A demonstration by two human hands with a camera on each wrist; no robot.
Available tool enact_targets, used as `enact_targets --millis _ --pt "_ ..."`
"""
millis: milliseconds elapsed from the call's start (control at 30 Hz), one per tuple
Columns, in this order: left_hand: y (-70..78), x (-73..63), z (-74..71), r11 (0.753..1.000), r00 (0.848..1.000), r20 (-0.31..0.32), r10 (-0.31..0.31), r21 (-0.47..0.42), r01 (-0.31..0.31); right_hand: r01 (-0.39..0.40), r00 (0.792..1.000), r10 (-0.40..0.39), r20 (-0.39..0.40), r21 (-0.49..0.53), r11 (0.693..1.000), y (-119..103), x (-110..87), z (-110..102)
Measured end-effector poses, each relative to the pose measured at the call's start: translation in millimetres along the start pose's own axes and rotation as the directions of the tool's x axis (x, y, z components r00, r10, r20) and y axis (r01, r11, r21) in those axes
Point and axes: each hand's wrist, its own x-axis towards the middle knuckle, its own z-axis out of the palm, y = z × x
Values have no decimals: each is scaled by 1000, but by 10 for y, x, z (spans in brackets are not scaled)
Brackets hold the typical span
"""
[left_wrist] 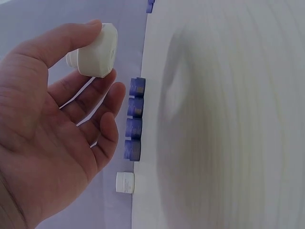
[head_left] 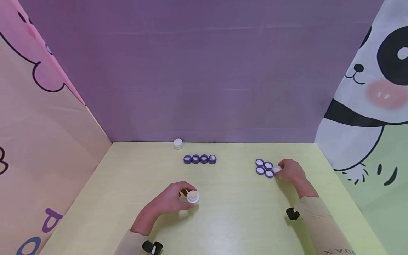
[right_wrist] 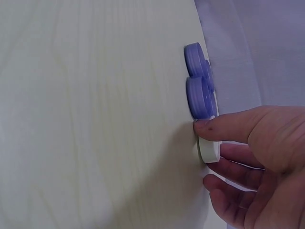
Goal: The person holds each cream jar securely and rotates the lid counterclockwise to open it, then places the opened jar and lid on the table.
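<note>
My left hand (head_left: 170, 200) holds a small white jar (head_left: 193, 197) by its sides, thumb opposite the fingers, above the middle front of the table. The jar has no lid on, and its mouth faces up; the left wrist view shows its threaded neck and angular body. Over at the right, my right hand (head_left: 291, 170) pinches a white lid (right_wrist: 208, 149) between thumb and fingers, low at the tabletop. That lid sits right beside several purple-blue lids (right_wrist: 196, 98), which lie in a tight cluster with their pale insides up.
Several purple-blue open jars (head_left: 196, 159) stand in a straight row toward the back of the table (head_left: 236, 212). Behind them, by the back edge, is another white jar (head_left: 178, 143). A purple backdrop (head_left: 210, 71) and printed side panels enclose the table.
</note>
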Motion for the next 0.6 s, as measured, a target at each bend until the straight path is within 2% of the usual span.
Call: enact_targets --millis 300,467,600 --pt "-48 -36 -72 999 1000 -2 -28 23 28 0 1000 0 -3 17 1000 7 -3 23" --pt "-92 -37 -144 999 999 5 -31 26 31 41 999 -41 -1 -10 999 -12 -29 -1" --pt "-180 -36 -205 999 1000 7 -23 37 22 85 996 -85 -2 -43 996 -84 -87 -36"
